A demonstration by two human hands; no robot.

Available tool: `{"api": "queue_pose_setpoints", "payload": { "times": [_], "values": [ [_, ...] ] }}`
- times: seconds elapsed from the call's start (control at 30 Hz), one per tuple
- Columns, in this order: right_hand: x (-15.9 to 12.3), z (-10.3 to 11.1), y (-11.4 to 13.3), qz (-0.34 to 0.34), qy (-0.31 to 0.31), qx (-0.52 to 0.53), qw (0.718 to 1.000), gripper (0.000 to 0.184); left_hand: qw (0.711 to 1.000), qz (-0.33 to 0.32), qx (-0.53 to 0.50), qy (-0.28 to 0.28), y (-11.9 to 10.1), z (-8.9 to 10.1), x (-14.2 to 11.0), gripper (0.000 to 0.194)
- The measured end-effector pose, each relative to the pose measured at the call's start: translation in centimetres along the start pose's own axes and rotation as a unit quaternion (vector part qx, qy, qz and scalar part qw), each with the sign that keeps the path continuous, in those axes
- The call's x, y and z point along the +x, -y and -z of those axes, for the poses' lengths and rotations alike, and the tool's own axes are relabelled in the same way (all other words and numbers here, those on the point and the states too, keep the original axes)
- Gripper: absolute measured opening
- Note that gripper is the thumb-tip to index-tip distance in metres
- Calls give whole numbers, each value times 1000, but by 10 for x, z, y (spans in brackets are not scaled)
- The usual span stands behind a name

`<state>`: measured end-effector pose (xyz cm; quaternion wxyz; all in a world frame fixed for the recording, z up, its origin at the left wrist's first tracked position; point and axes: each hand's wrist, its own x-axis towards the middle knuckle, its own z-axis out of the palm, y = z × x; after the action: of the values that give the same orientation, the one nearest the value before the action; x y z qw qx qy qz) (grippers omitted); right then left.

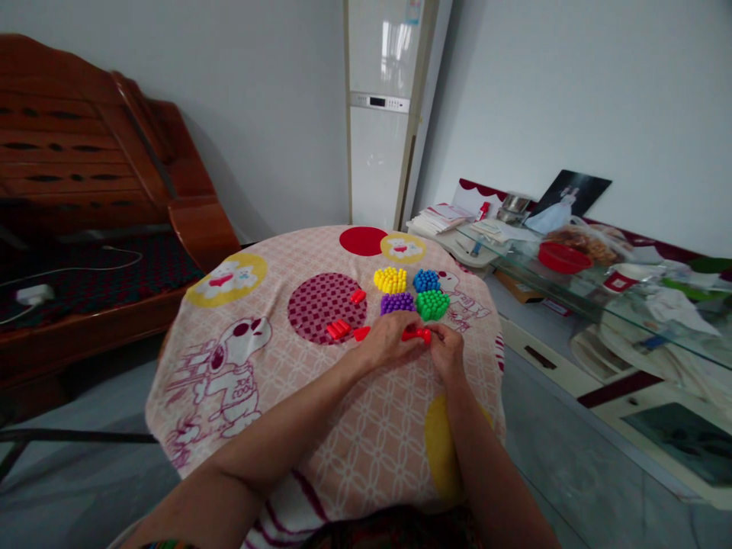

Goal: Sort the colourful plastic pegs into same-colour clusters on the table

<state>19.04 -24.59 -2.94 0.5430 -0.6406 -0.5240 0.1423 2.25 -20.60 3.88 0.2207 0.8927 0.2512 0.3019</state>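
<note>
My left hand (392, 339) is curled over the table, its fingers closed at some red plastic pieces (422, 335). On the other side of these pieces, my right hand (447, 351) pinches at their end. The fingers partly hide them. Just beyond my hands stand tight clusters of small round-ended plastic pieces: purple (397, 303), green (433, 305), yellow (390, 280) and blue (426, 280). To the left of my left hand lie more red pieces: a row (338, 329), a small group (357, 296) and a bit (361, 333) close to my wrist.
A patterned cloth (343, 427) covers the round table. On the right, a glass-topped cabinet (618, 320) carries papers, a red bowl (564, 258), a paper cup (623, 278) and a photo (569, 200). A wooden bench (85, 152) stands left, a tall white air conditioner (377, 152) behind.
</note>
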Motion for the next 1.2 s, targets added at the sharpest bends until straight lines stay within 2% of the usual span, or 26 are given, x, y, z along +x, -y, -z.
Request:
{"api": "queue_pose_setpoints", "payload": {
  "times": [0.17,0.33,0.5,0.63,0.73,0.8,0.87,0.97,1.03,1.1,1.2],
  "values": [
    [1,1,-1,-35,-32,45,998,30,993,-11,118,-28,-1,-24,-1,17],
    [1,1,0,-26,-8,43,999,28,990,-15,139,-32,5,-39,-1,19],
    [0,1,3,-4,35,42,998,27,991,4,131,-31,6,-41,-2,15],
    [0,1,0,-6,47,34,998,28,992,16,116,-42,3,-36,-5,16],
    [0,0,-3,-14,45,37,998,30,994,15,87,-65,8,-22,-6,18],
    [-1,-1,-3,-26,45,45,998,31,994,21,75,-74,19,-4,-5,17],
    [-1,0,-2,-35,46,52,997,32,991,60,92,-71,34,20,-5,15],
    [-1,0,0,-40,38,50,997,31,969,174,176,11,59,58,-11,15],
    [-1,0,0,-40,34,47,998,31,945,224,227,68,72,75,-18,17],
    [0,0,0,-39,34,44,998,32,925,253,259,116,80,83,-24,20],
    [0,0,1,-42,33,42,998,32,911,274,273,143,84,83,-30,24]
  ]
}}
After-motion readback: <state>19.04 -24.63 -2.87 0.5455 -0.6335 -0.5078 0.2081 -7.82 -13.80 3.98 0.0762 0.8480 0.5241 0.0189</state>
